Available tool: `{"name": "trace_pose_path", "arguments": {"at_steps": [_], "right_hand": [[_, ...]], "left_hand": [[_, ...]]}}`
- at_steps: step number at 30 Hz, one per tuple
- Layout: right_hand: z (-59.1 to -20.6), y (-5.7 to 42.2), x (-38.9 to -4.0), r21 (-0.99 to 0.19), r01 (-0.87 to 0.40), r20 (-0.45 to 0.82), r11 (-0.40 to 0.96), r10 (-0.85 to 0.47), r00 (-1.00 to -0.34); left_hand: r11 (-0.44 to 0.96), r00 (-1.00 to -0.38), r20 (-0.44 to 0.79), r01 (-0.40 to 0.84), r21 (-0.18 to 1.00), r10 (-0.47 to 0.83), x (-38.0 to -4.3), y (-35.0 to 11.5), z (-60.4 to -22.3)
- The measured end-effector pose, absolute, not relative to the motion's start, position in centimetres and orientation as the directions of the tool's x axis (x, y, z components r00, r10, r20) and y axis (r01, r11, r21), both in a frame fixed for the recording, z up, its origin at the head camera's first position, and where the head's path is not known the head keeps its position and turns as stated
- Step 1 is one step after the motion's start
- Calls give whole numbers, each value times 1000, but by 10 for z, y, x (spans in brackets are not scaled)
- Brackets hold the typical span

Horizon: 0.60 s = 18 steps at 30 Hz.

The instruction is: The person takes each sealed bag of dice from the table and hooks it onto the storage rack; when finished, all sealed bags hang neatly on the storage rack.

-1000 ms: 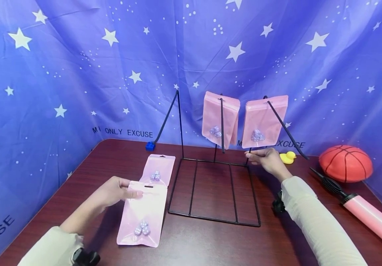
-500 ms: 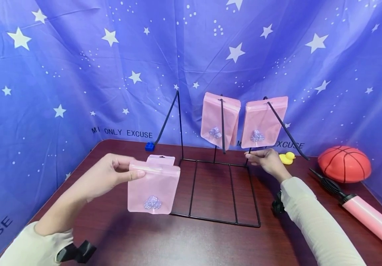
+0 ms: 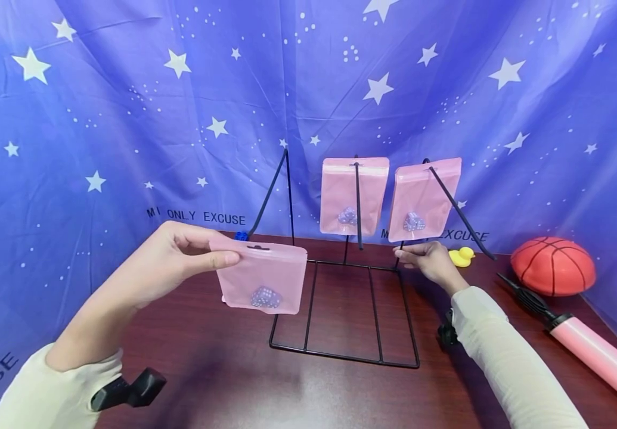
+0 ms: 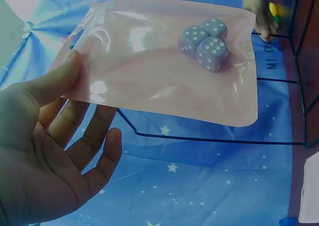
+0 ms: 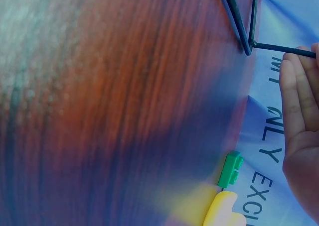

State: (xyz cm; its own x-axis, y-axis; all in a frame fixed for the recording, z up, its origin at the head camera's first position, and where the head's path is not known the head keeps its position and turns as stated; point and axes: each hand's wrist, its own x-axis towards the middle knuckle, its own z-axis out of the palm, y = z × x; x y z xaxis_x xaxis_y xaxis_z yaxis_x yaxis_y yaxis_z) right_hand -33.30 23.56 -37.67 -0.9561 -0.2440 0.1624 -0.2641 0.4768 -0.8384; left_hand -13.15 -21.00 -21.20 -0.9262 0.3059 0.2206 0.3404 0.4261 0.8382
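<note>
My left hand pinches a pink zip pouch by its top edge, thumb in front and fingers behind. Three pale purple dice lie inside, near the bottom. The pouch is raised above the table, tilted, left of the black wire rack. My right hand grips the rack's right upright near its base. Two of the rack's arms carry pink pouches with dice, one at the middle and one at the right. The left arm is bare. Another pouch lies mostly hidden behind the held one.
A blue toy brick sits at the table's back edge. To the right are a yellow duck, a red basketball-patterned ball and a pink hand pump. A green brick stands beside the duck. A starry blue cloth hangs behind.
My left hand has lifted the pouch off the table, up and rightward, tilting it. The middle hanging pouch has swung to face forward. My right hand stays on the upright.
</note>
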Motion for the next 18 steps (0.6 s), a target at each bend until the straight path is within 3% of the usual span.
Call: {"name": "trace_pose_path", "arguments": {"at_steps": [8,18], "right_hand": [[-376,236,-333,-843,-258,156,471,-244,-957],[-377,236,-333,-841,-263,163,473,-242,-956]], "left_hand": [[393,-918,285,378,838,276,-126,-213,-209],[370,-922,280,367,854,269,-137,-209,-215]]}}
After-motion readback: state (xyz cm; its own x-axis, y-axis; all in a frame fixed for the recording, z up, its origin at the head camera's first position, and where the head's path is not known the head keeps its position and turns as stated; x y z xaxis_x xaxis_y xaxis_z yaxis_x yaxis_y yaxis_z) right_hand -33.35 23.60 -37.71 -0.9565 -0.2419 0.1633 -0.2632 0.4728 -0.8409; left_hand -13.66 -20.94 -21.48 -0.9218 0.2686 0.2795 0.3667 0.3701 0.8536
